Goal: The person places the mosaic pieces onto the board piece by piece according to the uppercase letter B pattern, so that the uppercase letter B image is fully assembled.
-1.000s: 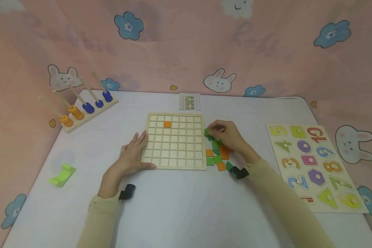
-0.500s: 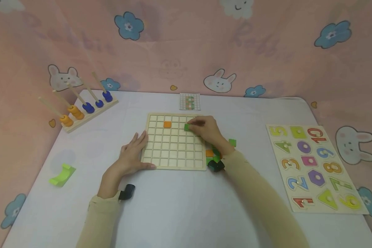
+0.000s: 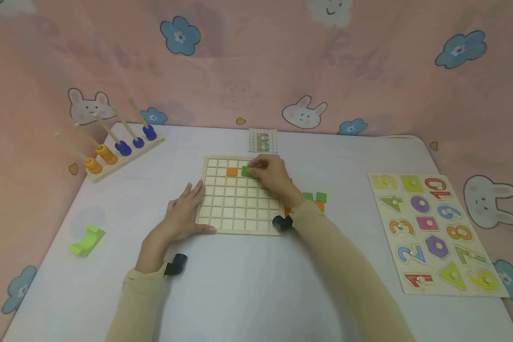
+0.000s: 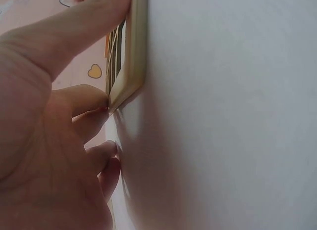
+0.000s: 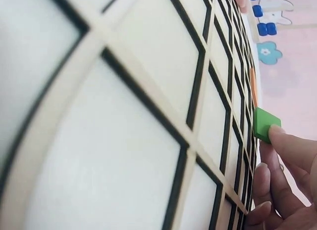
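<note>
A pale wooden grid board (image 3: pixel 224 202) lies on the white table. One orange square tile (image 3: pixel 232 171) sits in a cell of its second row from the back. My right hand (image 3: pixel 271 175) pinches a green square tile (image 5: pixel 266 123) between thumb and fingers, close over the board just right of the orange tile. My left hand (image 3: pixel 180 211) rests at the board's left side, fingers spread along the left edge and thumb at the front left corner. In the left wrist view, the thumb and fingertips are right at the board's edge (image 4: pixel 136 47).
Green tiles (image 3: pixel 321 197) and orange ones lie right of the board, partly hidden by the right forearm. A small pattern card (image 3: pixel 263 140) is behind the board. A peg abacus (image 3: pixel 124 159) stands back left, a green curved block (image 3: pixel 87 241) front left, a number puzzle (image 3: pixel 437 232) at right.
My right hand has taken a green tile from the loose pile and moved it left over the board, near the orange tile. The left hand has stayed in place.
</note>
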`<action>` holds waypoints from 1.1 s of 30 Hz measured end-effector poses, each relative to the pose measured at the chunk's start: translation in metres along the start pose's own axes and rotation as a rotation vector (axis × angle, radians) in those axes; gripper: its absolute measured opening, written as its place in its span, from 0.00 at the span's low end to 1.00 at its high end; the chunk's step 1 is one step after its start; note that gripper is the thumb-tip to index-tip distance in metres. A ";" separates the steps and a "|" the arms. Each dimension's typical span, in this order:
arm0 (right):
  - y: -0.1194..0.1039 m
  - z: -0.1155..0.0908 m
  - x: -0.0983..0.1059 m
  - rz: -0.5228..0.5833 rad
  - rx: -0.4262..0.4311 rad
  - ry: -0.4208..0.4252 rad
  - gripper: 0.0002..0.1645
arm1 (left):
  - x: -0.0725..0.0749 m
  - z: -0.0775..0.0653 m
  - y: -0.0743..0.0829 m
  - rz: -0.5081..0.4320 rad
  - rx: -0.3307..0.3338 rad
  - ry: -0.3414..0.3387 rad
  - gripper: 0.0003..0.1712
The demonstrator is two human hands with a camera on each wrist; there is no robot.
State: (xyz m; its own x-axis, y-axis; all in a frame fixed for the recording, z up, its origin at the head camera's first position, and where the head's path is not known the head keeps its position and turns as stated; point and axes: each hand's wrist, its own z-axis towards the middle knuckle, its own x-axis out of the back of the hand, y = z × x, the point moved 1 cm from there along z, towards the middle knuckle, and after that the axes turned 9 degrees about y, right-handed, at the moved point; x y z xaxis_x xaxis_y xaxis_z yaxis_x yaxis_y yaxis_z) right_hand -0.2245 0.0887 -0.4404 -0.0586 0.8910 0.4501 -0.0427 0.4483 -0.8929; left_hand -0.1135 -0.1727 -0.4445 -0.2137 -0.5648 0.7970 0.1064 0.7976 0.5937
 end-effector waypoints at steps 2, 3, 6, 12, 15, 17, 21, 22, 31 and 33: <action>0.000 0.001 -0.002 -0.003 0.001 -0.002 0.07 | 0.000 0.000 0.000 -0.001 -0.001 0.002 0.71; 0.000 0.001 -0.003 -0.007 0.007 -0.002 0.07 | 0.000 0.000 0.000 0.000 -0.001 0.004 0.71; 0.001 0.003 -0.006 -0.025 0.027 0.004 0.07 | 0.000 0.000 0.001 -0.004 0.002 0.010 0.71; -0.001 0.004 -0.009 -0.066 0.042 0.006 0.06 | -0.001 0.000 0.001 -0.004 0.008 0.011 0.71; -0.002 0.004 -0.011 -0.079 0.046 -0.002 0.07 | -0.001 0.000 0.001 -0.005 0.005 0.011 0.71; -0.003 0.004 -0.012 -0.080 0.043 -0.011 0.07 | -0.001 0.000 0.001 -0.007 0.007 0.012 0.71; -0.003 0.004 -0.013 -0.105 0.048 -0.031 0.08 | 0.000 -0.001 0.001 0.002 0.008 0.012 0.71; -0.003 0.004 -0.013 -0.113 0.047 -0.035 0.08 | 0.000 0.000 0.001 0.006 0.009 0.011 0.71; -0.003 0.003 -0.012 -0.190 0.044 -0.049 0.11 | -0.001 -0.001 0.001 -0.001 0.010 0.011 0.71; -0.003 0.002 -0.012 -0.189 0.042 -0.056 0.11 | -0.001 -0.001 0.001 -0.005 0.009 0.013 0.71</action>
State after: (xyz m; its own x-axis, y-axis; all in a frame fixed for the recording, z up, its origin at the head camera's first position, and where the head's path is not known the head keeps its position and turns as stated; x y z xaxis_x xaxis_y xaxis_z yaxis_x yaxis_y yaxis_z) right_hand -0.2260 0.0767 -0.4426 -0.1006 0.7856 0.6105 -0.0999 0.6025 -0.7918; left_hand -0.1125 -0.1713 -0.4446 -0.2018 -0.5714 0.7955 0.0965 0.7966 0.5967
